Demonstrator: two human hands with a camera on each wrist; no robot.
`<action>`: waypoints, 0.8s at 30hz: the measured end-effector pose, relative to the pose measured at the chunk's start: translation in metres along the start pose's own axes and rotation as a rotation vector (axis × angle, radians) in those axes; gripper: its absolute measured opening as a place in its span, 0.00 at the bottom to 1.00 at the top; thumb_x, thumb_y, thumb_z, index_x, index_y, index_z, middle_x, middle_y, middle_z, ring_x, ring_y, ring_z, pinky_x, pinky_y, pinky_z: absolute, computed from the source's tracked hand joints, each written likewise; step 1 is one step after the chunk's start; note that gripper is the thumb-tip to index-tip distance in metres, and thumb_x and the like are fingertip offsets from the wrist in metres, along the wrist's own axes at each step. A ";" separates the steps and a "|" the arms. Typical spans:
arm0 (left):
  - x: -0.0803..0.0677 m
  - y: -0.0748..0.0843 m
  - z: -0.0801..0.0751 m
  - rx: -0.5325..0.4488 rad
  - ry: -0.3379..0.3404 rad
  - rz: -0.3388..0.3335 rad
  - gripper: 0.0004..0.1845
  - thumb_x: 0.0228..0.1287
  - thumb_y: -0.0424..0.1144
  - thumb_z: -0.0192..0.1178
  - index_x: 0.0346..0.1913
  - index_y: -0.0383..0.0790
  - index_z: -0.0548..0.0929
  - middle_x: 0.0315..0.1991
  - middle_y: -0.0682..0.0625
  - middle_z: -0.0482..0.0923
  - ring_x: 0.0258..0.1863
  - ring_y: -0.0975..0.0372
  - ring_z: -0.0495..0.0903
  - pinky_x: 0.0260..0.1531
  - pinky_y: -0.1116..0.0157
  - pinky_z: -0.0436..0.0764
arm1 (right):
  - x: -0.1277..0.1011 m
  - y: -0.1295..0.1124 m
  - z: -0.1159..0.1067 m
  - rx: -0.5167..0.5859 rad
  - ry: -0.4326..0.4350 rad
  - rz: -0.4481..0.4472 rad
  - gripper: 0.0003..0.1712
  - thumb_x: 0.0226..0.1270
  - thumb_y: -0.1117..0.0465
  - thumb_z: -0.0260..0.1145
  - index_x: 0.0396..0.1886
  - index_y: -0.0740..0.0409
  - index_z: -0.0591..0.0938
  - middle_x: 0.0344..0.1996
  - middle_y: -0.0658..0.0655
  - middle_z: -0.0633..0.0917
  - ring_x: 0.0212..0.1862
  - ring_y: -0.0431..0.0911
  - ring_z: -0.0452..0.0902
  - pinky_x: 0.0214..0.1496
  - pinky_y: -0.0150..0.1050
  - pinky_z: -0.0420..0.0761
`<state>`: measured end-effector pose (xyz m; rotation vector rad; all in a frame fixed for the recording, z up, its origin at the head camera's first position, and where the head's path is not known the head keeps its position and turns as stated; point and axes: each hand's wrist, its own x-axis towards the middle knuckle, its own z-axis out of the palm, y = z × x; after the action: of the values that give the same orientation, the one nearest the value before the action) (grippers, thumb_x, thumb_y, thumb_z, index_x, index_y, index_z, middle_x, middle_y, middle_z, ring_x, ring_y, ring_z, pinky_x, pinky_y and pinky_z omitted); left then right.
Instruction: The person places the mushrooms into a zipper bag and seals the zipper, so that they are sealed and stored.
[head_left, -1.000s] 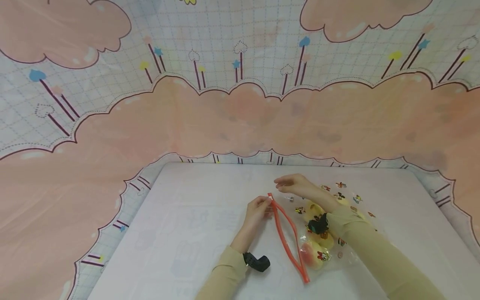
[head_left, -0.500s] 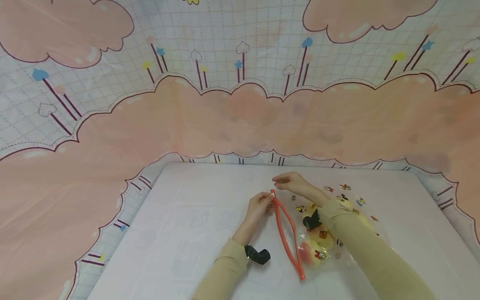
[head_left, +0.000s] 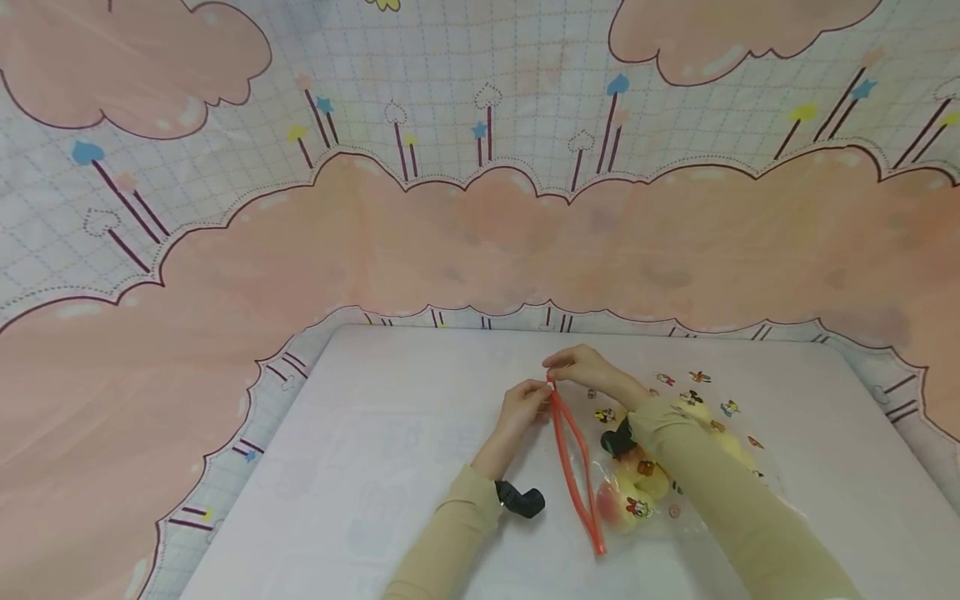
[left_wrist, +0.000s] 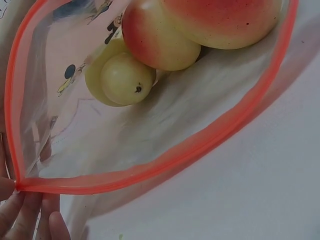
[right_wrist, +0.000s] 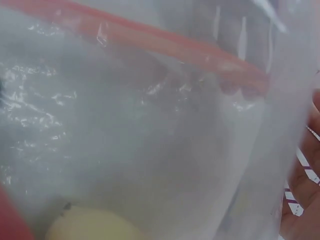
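Observation:
A clear zip bag (head_left: 678, 467) with cartoon prints and a red zip strip (head_left: 573, 458) lies on the white table (head_left: 390, 433). Its mouth gapes open. Inside lie several fruits (head_left: 628, 498): in the left wrist view, a red-yellow one (left_wrist: 160, 40) and a small yellow-green one (left_wrist: 125, 77). My left hand (head_left: 534, 402) pinches the far end of the zip strip; its fingers (left_wrist: 25, 215) sit at that corner. My right hand (head_left: 557, 372) pinches the same end from above. In the right wrist view, clear plastic and the red strip (right_wrist: 150, 40) fill the frame.
A pink and white cloud-print cloth (head_left: 450, 233) hangs behind the table and drapes round its edges. Black wrist cameras (head_left: 521, 500) sit on both forearms. Bare table stretches to the left of the bag.
My right hand has come down from just above the bag to the far end of the zip strip and now pinches it. The bag's mouth has narrowed slightly. The left hand kept its hold.

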<state>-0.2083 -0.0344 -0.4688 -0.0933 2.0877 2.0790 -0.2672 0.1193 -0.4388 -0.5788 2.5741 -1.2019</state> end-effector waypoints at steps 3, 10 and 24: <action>0.003 -0.001 0.000 -0.003 -0.001 -0.004 0.14 0.67 0.33 0.55 0.47 0.23 0.79 0.38 0.37 0.86 0.29 0.66 0.81 0.38 0.61 0.85 | 0.002 0.002 0.001 0.001 0.005 -0.003 0.17 0.63 0.65 0.60 0.49 0.70 0.82 0.47 0.67 0.85 0.52 0.58 0.80 0.55 0.49 0.79; 0.008 -0.002 0.000 0.000 0.003 -0.006 0.14 0.67 0.34 0.56 0.47 0.25 0.80 0.38 0.38 0.85 0.30 0.65 0.82 0.35 0.63 0.85 | 0.003 0.005 0.000 0.007 0.035 0.012 0.13 0.64 0.65 0.62 0.44 0.68 0.84 0.43 0.66 0.87 0.47 0.54 0.80 0.49 0.41 0.79; 0.024 -0.016 0.006 0.013 0.002 0.044 0.13 0.66 0.35 0.58 0.46 0.25 0.82 0.39 0.38 0.86 0.32 0.65 0.83 0.43 0.54 0.85 | -0.008 0.010 -0.004 0.174 0.066 0.101 0.16 0.66 0.63 0.61 0.50 0.67 0.82 0.49 0.66 0.84 0.53 0.55 0.78 0.58 0.50 0.76</action>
<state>-0.2281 -0.0261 -0.4887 -0.0477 2.1230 2.0898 -0.2638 0.1315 -0.4440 -0.3740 2.4846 -1.4129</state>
